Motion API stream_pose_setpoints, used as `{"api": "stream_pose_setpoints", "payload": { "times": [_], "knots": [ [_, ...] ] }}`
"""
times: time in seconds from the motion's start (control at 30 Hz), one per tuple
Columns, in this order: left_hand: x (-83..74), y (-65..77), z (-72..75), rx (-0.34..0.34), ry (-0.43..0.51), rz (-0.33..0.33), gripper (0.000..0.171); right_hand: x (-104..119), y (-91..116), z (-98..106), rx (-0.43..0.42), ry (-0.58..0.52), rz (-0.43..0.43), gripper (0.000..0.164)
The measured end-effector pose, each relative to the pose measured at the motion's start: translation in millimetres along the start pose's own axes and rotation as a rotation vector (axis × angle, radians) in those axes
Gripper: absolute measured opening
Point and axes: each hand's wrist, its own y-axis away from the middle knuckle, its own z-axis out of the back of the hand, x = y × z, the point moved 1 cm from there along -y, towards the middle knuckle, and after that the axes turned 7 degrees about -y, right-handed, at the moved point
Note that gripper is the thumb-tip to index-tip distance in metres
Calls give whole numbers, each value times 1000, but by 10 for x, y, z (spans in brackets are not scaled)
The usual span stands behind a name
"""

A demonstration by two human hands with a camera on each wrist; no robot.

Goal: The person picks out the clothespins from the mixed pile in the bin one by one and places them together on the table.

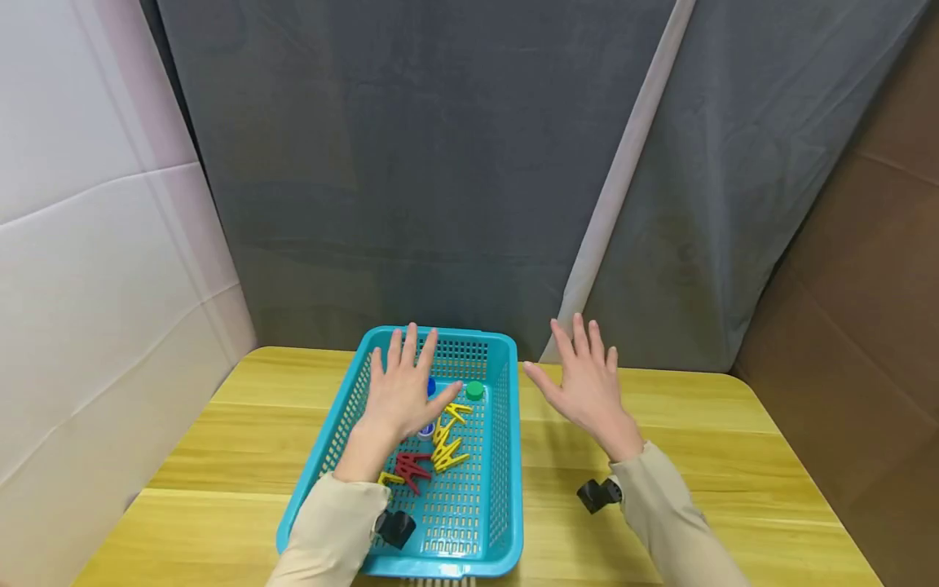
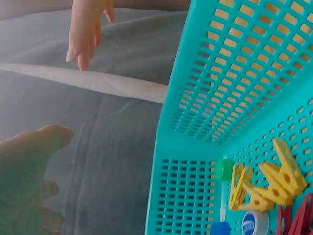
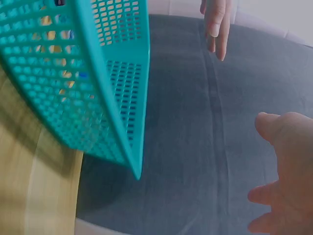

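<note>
My left hand point(image 1: 399, 395) hovers above a turquoise plastic basket point(image 1: 506, 489), fingers spread and holding nothing. To the right of the basket, my right hand point(image 1: 587, 399) is raised over the table, its fingers also spread. Inside the basket lie several yellow clothespins point(image 1: 449, 452) and some dark red clothespins point(image 1: 413, 470). A green bottle cap point(image 1: 474, 390) sits near the far end. In the left wrist view a white cap point(image 2: 254, 223) with a blue mark and a blue cap point(image 2: 220, 228) show beside the clothespins. My left hand partly hides the basket's contents in the head view.
The basket stands on a yellow wood-grain table point(image 1: 704, 456). A grey curtain point(image 1: 440, 163) with a pale strip point(image 1: 623, 171) hangs behind the far edge. A white wall covering point(image 1: 95, 285) is at left, a brown one point(image 1: 858, 326) at right. Each wrist carries a small black camera.
</note>
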Motion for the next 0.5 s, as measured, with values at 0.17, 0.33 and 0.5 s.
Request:
{"api": "stream_pose_setpoints", "payload": {
  "times": [0.17, 0.33, 0.5],
  "knots": [
    [85, 36, 50, -13, 12, 19, 83, 146, -84, -46, 26, -60, 46, 79],
    [180, 65, 76, -12, 34, 35, 83, 279, -169, -120, 54, -153, 71, 75],
    [270, 93, 105, 2, 86, 53, 83, 409, -256, -233, 39, -253, 96, 69]
  ]
}}
